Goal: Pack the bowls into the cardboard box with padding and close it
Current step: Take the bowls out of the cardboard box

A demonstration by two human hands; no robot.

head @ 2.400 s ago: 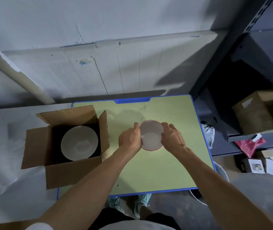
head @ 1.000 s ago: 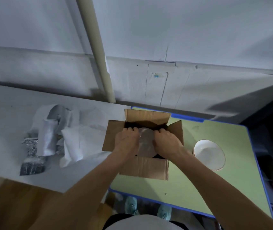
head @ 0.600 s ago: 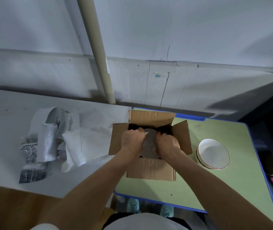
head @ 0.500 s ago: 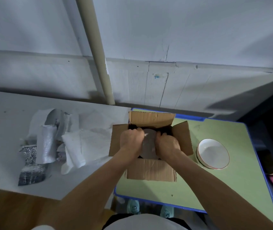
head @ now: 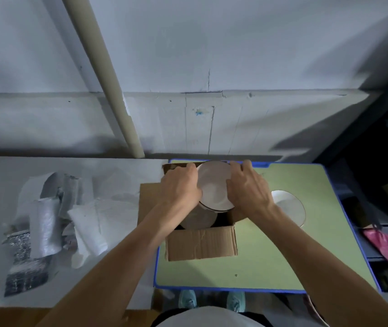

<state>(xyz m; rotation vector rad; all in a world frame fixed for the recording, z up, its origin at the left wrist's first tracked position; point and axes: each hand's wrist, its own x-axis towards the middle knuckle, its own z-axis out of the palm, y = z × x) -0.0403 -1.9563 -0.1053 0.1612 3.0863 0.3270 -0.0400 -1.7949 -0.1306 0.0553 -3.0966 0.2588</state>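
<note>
My left hand (head: 181,187) and right hand (head: 247,190) grip a round white ceramic bowl (head: 215,185) at its 9 and 3 o'clock sides, above the open brown cardboard box (head: 201,244), which contains another pale bowl (head: 198,219). A third white bowl (head: 288,206) sits on the green tabletop (head: 282,256), at 3 o'clock of the box.

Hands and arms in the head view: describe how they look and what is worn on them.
The left hand and right hand are bare: no gloves, rings, watch or bands show. The left forearm and right forearm are bare too, with no sleeve in frame down to the picture's lower edge. No tattoos or other markings can be seen.
</note>
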